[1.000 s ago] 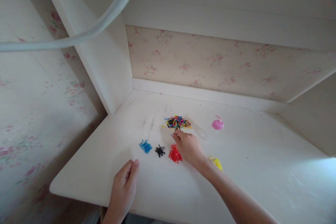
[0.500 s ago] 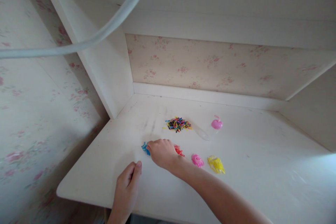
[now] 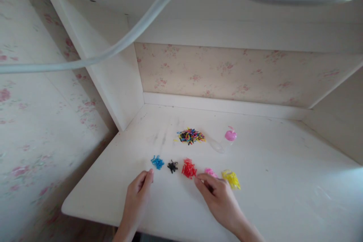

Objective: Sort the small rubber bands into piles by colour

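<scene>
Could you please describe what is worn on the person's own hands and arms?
The left hand and right hand show no gloves, and no watch or bracelet is visible. No sleeve covers the visible forearms. Fingernail details are too small to tell.

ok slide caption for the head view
Left hand near blue elastic bands, right hand by red elastic bands, black elastic bands between, multicoloured elastic-band pile behind.
</scene>
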`<state>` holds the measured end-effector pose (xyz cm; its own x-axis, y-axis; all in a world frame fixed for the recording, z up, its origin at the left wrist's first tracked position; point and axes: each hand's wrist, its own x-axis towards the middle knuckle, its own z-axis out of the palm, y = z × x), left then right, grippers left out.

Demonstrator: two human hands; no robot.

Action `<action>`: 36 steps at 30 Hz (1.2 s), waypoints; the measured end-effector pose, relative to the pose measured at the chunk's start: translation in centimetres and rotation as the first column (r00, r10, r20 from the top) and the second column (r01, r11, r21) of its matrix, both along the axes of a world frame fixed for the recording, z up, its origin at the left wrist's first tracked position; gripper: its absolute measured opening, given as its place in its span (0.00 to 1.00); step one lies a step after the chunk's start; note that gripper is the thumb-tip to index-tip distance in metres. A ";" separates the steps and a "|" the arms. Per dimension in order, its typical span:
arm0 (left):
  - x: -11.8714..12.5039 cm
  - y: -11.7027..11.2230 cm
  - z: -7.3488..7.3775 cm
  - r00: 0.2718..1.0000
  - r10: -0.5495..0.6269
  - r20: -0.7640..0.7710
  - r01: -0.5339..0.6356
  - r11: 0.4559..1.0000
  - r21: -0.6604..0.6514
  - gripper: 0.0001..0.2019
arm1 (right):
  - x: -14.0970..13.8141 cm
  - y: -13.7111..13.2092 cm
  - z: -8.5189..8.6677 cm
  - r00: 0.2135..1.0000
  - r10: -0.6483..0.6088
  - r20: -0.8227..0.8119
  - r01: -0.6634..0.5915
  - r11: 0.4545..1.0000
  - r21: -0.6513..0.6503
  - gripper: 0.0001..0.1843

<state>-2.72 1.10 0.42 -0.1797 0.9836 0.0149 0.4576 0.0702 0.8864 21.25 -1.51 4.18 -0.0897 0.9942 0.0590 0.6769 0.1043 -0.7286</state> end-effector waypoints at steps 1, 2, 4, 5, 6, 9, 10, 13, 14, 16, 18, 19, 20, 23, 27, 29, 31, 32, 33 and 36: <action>0.4 0.5 0.7 1.000 -0.014 -0.025 0.014 1.000 0.024 0.21 | 1.3 -1.1 -0.9 0.995 -0.083 -0.049 0.083 0.997 -0.010 0.21; 0.8 1.2 1.4 0.997 -0.044 -0.069 0.047 0.998 0.050 0.21 | 2.7 -2.1 -1.8 0.980 -0.175 -0.092 0.174 0.985 -0.018 0.21; 1.8 3.1 2.8 0.962 -0.147 -0.230 0.170 0.982 0.082 0.21 | 5.4 -4.0 -3.5 0.922 -0.343 -0.179 0.341 0.939 -0.044 0.22; 2.3 4.1 3.3 0.918 -0.214 -0.335 0.254 0.964 0.078 0.22 | 6.6 -4.9 -4.2 0.882 -0.418 -0.218 0.413 0.908 -0.071 0.23; 2.8 5.3 3.7 0.845 -0.278 -0.457 0.335 0.941 0.048 0.21 | 7.8 -5.6 -4.8 0.838 -0.489 -0.242 0.477 0.872 -0.113 0.24; 4.2 9.0 4.0 0.698 -0.373 -0.611 0.444 0.895 -0.039 0.13 | 10.4 -7.2 -5.9 0.709 -0.662 -0.242 0.616 0.749 -0.243 0.27; 4.6 10.1 3.9 0.678 -0.379 -0.630 0.448 0.892 -0.055 0.12 | 11.1 -7.5 -6.0 0.677 -0.698 -0.233 0.646 0.715 -0.267 0.28; 5.7 12.7 3.2 0.629 -0.372 -0.682 0.433 0.897 -0.089 0.11 | 12.4 -7.9 -6.2 0.619 -0.749 -0.235 0.697 0.662 -0.275 0.32; 6.0 13.3 2.9 0.614 -0.367 -0.699 0.425 0.900 -0.099 0.11 | 12.6 -7.8 -6.2 0.607 -0.757 -0.241 0.707 0.653 -0.271 0.32; 6.5 14.1 2.5 0.587 -0.361 -0.725 0.410 0.904 -0.118 0.12 | 13.0 -7.7 -6.3 0.594 -0.765 -0.248 0.717 0.643 -0.268 0.33; 6.7 14.7 2.2 0.565 -0.359 -0.743 0.399 0.907 -0.135 0.11 | 13.2 -7.6 -6.4 0.602 -0.760 -0.245 0.713 0.650 -0.262 0.33; 6.8 14.8 2.2 0.557 -0.360 -0.748 0.397 0.907 -0.141 0.10 | 13.2 -7.6 -6.4 0.615 -0.752 -0.239 0.706 0.659 -0.259 0.33; 6.8 14.9 2.2 0.552 -0.361 -0.752 0.397 0.907 -0.145 0.10 | 13.2 -7.7 -6.5 0.629 -0.742 -0.230 0.697 0.670 -0.255 0.32; 7.0 14.7 2.8 0.551 -0.359 -0.753 0.402 0.905 -0.137 0.10 | 12.9 -8.0 -6.4 0.653 -0.730 -0.200 0.686 0.682 -0.253 0.32; 9.0 12.5 4.6 0.564 -0.378 -0.734 0.469 0.878 -0.091 0.12 | 12.5 -8.0 -6.1 0.654 -0.724 -0.219 0.687 0.690 -0.229 0.31; 11.0 10.5 5.4 0.552 -0.431 -0.714 0.555 0.829 -0.071 0.12 | 12.3 -7.9 -6.0 0.661 -0.712 -0.237 0.682 0.701 -0.207 0.30; 13.3 8.5 5.8 0.522 -0.500 -0.690 0.645 0.762 -0.064 0.12 | 12.2 -7.8 -6.0 0.660 -0.711 -0.244 0.683 0.703 -0.201 0.30; 14.6 7.6 5.8 0.505 -0.533 -0.679 0.680 0.730 -0.068 0.12 | 12.2 -7.8 -6.0 0.658 -0.711 -0.249 0.682 0.702 -0.203 0.30; 15.8 6.9 5.6 0.489 -0.561 -0.668 0.708 0.703 -0.073 0.12 | 12.2 -7.8 -6.0 0.656 -0.711 -0.254 0.680 0.703 -0.209 0.30; 19.0 6.0 4.9 0.455 -0.613 -0.646 0.753 0.652 -0.089 0.11 | 12.0 -7.9 -5.9 0.647 -0.712 -0.272 0.685 0.700 -0.201 0.29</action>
